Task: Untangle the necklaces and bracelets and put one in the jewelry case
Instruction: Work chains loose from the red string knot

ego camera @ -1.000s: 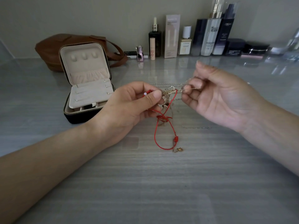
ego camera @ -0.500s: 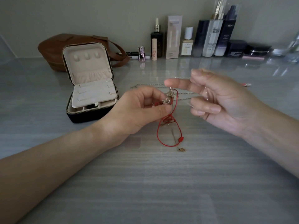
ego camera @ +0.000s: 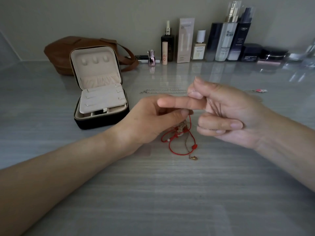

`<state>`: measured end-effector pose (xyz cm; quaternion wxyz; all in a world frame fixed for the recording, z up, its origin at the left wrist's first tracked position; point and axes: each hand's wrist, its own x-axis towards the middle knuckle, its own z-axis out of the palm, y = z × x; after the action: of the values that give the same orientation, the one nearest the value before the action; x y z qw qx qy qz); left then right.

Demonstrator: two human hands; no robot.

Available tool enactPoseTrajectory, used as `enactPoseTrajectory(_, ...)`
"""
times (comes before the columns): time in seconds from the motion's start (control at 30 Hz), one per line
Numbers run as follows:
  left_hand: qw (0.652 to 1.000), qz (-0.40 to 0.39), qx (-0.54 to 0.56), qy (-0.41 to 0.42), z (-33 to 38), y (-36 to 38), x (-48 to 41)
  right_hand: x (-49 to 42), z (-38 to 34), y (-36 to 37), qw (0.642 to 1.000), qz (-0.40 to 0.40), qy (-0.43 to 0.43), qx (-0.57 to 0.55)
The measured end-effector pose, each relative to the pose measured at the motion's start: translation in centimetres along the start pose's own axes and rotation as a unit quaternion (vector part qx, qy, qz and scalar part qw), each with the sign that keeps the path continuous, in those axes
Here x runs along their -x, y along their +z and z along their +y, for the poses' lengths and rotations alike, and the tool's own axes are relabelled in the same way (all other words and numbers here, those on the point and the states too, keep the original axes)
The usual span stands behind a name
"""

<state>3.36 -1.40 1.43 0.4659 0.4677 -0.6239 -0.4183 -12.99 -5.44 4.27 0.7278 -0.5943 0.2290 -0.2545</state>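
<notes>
1. Brown bag (ego camera: 58, 53) sat at upper left, behind the open case (ego camera: 100, 120), whose beige lid stood up.
2. Left hand (ego camera: 146, 120), at centre, pinched the knot of red cord (ego camera: 172, 149) and gold chain (ego camera: 187, 145), whose loops drooped onto the table (ego camera: 153, 193) just below.
3. Right hand (ego camera: 235, 116) gripped a silver chain (ego camera: 163, 90) in curled fingers, index stretched left; the chain trailed across the table behind.
4. Bottles (ego camera: 225, 40) lined the upper right.

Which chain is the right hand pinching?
The thin silver chain, pinched in the right hand; the red cord and gold chain hang from the left hand.
</notes>
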Motion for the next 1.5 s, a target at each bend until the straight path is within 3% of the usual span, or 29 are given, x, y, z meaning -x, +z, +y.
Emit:
enactPoseTrajectory(0.13,0.999,0.043,0.026,-0.010,0.0,-0.7,-0.4,0.1,-0.5,-0.7,1.000,0.017,-0.021,-0.007)
enactPoseTrajectory(0.37,0.992,0.118,0.044,-0.014,0.0,-1.7,-1.0,0.2,-0.7,-2.2,0.984,0.045,-0.033,0.168)
enactPoseTrajectory(0.6,0.988,0.144,0.036,-0.041,0.0,-1.8,-1.2,0.0,-0.9,-2.6,0.990,0.092,-0.100,0.021)
enactPoseTrajectory(0.93,0.986,0.147,0.052,-0.051,-0.1,-1.8,-1.3,0.4,-1.4,-2.1,0.986,0.127,-0.107,-0.008)
enactPoseTrajectory(1.2,0.987,0.138,0.053,-0.062,0.1,-1.6,-1.2,0.6,-1.5,-2.8,0.988,0.095,-0.109,0.058)
enactPoseTrajectory(1.37,0.988,0.132,0.054,-0.066,0.1,-1.5,-1.0,0.8,-2.0,-2.8,0.987,0.104,-0.115,-0.039)
enactPoseTrajectory(1.5,0.987,0.129,0.064,-0.069,0.2,-1.5,-1.0,1.1,-2.3,-2.9,0.987,0.110,-0.116,0.012)
